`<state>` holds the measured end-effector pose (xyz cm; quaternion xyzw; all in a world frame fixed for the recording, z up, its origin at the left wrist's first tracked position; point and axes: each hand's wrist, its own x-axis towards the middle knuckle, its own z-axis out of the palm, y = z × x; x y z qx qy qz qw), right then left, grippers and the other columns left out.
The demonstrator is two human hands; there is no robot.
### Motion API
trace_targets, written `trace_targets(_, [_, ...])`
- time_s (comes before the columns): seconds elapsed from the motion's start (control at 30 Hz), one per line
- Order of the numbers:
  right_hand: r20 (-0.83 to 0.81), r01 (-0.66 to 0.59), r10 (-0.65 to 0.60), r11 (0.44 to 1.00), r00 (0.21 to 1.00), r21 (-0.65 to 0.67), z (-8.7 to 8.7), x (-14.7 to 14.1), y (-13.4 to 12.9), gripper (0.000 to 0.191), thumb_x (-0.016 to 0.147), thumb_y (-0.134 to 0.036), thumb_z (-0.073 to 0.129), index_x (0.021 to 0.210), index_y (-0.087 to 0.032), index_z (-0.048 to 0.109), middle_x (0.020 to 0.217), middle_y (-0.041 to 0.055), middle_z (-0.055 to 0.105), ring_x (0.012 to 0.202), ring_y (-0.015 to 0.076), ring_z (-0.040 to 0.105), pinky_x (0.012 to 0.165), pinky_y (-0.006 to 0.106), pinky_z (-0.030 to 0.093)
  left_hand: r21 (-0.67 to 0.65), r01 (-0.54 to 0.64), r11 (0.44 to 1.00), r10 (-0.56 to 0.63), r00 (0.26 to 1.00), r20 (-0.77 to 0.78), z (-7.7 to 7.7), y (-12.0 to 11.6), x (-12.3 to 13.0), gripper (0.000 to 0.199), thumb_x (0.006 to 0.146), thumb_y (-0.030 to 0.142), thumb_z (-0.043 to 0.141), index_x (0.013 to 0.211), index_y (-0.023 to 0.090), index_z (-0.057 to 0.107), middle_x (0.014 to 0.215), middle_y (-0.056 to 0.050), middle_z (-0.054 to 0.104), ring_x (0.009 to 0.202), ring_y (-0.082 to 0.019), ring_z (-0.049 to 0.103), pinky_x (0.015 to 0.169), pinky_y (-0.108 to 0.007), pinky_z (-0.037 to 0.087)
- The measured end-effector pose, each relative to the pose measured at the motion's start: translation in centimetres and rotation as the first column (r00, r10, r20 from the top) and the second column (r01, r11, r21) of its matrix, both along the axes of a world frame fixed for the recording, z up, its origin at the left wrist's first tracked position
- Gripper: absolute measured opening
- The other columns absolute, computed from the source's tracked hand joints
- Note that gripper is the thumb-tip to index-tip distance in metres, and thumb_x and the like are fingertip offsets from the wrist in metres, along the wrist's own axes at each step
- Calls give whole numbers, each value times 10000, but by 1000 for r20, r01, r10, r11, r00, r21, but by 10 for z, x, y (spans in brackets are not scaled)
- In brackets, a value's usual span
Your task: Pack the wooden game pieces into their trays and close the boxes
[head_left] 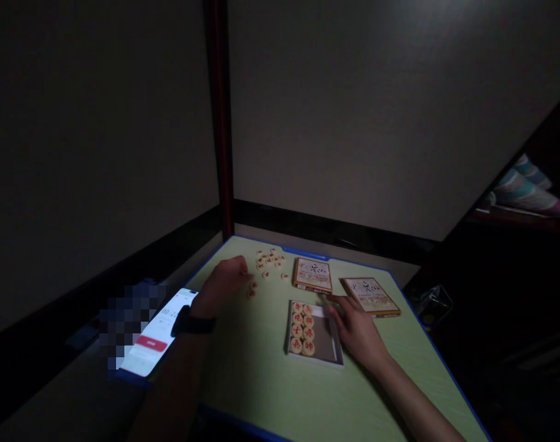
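My left hand [227, 279], with a dark watch on the wrist, is over the left of the green table [261, 387], beside two round game pieces [252, 290]; its fingers are curled and blurred, and whether anything is in them is hidden. My right hand [353, 322] rests at the right edge of an open tray box [328, 341], fingertips near its top right corner. Inside the tray, round pieces with red characters [303, 329] fill two columns on the left; its right part is bare. Several loose pieces [268, 258] lie scattered near the table's back.
Two flat printed boxes lie behind the tray, one at the middle [313, 274] and one at the right [371, 296]. A lit phone [158, 337] is at the table's left edge. Walls stand behind and left. Colourful shoes [528, 187] are on a shelf at right.
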<state>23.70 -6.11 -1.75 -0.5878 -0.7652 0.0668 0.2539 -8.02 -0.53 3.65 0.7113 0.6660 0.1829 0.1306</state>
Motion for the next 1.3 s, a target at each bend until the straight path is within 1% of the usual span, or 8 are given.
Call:
trace_targets(0.1, [-6, 66, -66, 994, 998, 84, 2, 0, -1, 308, 963, -282, 427, 1159, -191, 646, 1187, 134, 654, 954, 263, 670, 842, 392, 516, 47, -260, 964, 265, 949, -170, -5, 1, -13, 182, 899, 242, 507, 1002, 154, 628, 1022, -138, 698, 959, -250, 665, 762, -312, 469])
trace_targets(0.17, [-38, 93, -88, 985, 995, 144, 5, 0, -1, 303, 943, -264, 436, 1147, -196, 649, 1190, 132, 647, 903, 255, 671, 820, 396, 522, -35, -297, 954, 279, 926, -254, -10, 1, -19, 245, 877, 295, 539, 1054, 157, 639, 1108, -166, 683, 1013, -299, 666, 779, -345, 488])
trace_targets(0.4, [-26, -56, 61, 985, 998, 164, 27, -21, 27, 256, 920, -226, 464, 1068, -191, 670, 1088, 98, 674, 840, 213, 657, 803, 338, 503, -126, -172, 977, 140, 963, -230, -19, 5, -21, 210, 811, 257, 606, 969, 140, 678, 1108, -174, 684, 1020, -277, 662, 812, -320, 492])
trace_targets(0.67, [227, -209, 229, 972, 947, -106, 53, -92, 138, 362, 883, -113, 492, 1164, -193, 707, 1177, 93, 716, 1020, 219, 661, 891, 259, 439, -138, -94, 986, 71, 983, -167, -22, 10, -9, 140, 845, 247, 617, 933, 148, 661, 1000, -122, 714, 955, -236, 662, 814, -303, 479])
trace_targets(0.77, [274, -209, 247, 965, 929, -160, 47, -120, 178, 331, 894, -126, 504, 1135, -179, 725, 1146, 105, 728, 1058, 233, 648, 894, 262, 427, -102, -92, 991, 75, 984, -162, -30, 12, -9, 160, 888, 246, 570, 964, 127, 646, 980, -137, 698, 952, -241, 659, 821, -307, 474])
trace_targets(0.93, [331, -191, 258, 956, 908, -220, 28, -148, 219, 388, 1000, -278, 419, 1328, -219, 617, 1245, 130, 655, 1189, 258, 552, 993, 351, 388, 49, -194, 980, 199, 970, -142, -50, 16, -6, 289, 943, 193, 460, 1211, 120, 542, 1218, -196, 582, 920, -217, 653, 769, -300, 481])
trace_targets(1.03, [347, -188, 271, 949, 898, -254, 19, -154, 229, 404, 1022, -362, 369, 1337, -271, 604, 1244, 139, 609, 1175, 284, 530, 993, 409, 387, 71, -176, 982, 185, 969, -161, -55, 19, -2, 358, 952, 184, 434, 1300, 125, 494, 1245, -210, 565, 956, -236, 640, 776, -311, 486])
trace_targets(1.3, [328, -335, 425, 894, 844, -298, 11, -165, 230, 345, 1018, -369, 386, 1269, -314, 616, 1139, 90, 563, 1100, 247, 510, 982, 360, 368, 19, -118, 993, 120, 968, -220, -55, 23, 4, 211, 955, 172, 448, 1099, 137, 599, 1211, -176, 585, 1012, -224, 621, 866, -309, 470])
